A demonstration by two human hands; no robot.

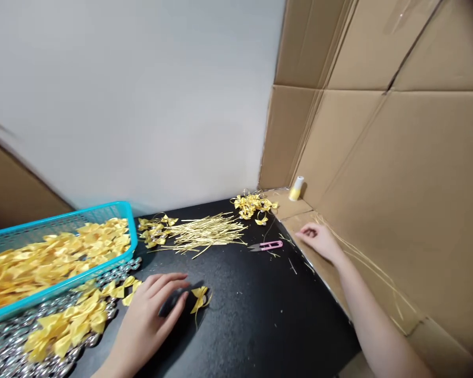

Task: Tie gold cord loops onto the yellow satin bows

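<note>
My left hand [147, 310] is over the black table, its thumb apart from its fingers and nothing between them. Just right of the thumb lies a yellow ribbon bow [199, 300] with a thin strand trailing from it. My right hand [319, 239] is above the cardboard strip at the table's right edge. Its fingers are curled in, and whatever they might hold is too small to make out. Close beside it, long thin yellow strands [366, 257] lie along the cardboard wall. Pink-handled thread snips [266, 245] lie to the left of this hand.
A turquoise basket [133, 231] of yellow bows stands at left. Silvery beads [8, 346] and loose bows [71, 323] lie before it. Cut golden ties [207, 233] sit mid-table between finished bow piles [250, 205]. A thread spool [296, 189] stands by the cardboard wall [410, 184].
</note>
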